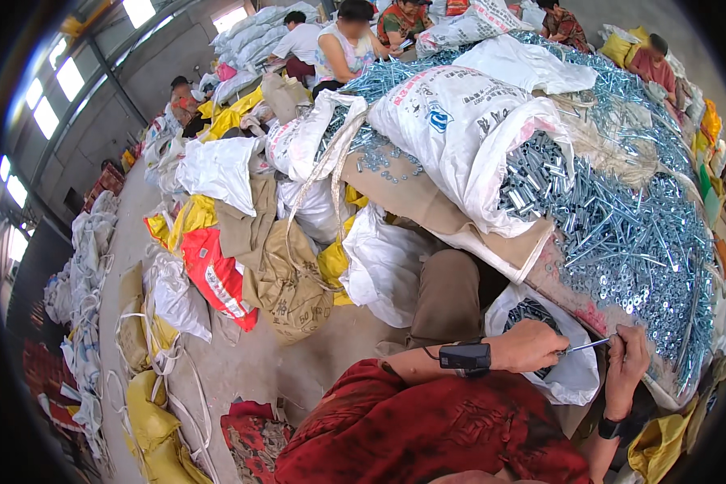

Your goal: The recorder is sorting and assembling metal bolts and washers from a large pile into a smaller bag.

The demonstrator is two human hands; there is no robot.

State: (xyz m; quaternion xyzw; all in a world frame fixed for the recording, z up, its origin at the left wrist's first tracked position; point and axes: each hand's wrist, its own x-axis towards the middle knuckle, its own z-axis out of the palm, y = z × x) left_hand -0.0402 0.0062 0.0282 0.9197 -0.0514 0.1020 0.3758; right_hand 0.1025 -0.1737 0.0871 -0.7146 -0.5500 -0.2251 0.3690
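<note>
A thin silvery bolt (pixel 590 346) spans the gap between my hands, above the table's near edge. My left hand (pixel 528 347) is closed on its left end. Around its right end the fingers of my right hand (pixel 627 359) are pinched; any small part at that tip is hidden. Beneath my hands hangs an open white sack (pixel 573 381) with dark metal parts inside. Just beyond my right hand, loose washers (pixel 631 286) lie heaped on the table, with long bolts (pixel 621 222) piled farther back.
A large white sack (pixel 436 121) lies on the table, spilling metal sleeves (pixel 532 181) from its mouth. Several people sit around the heap. Tan (pixel 289 282), red (pixel 216 270) and yellow sacks (pixel 149 419) crowd the floor to my left.
</note>
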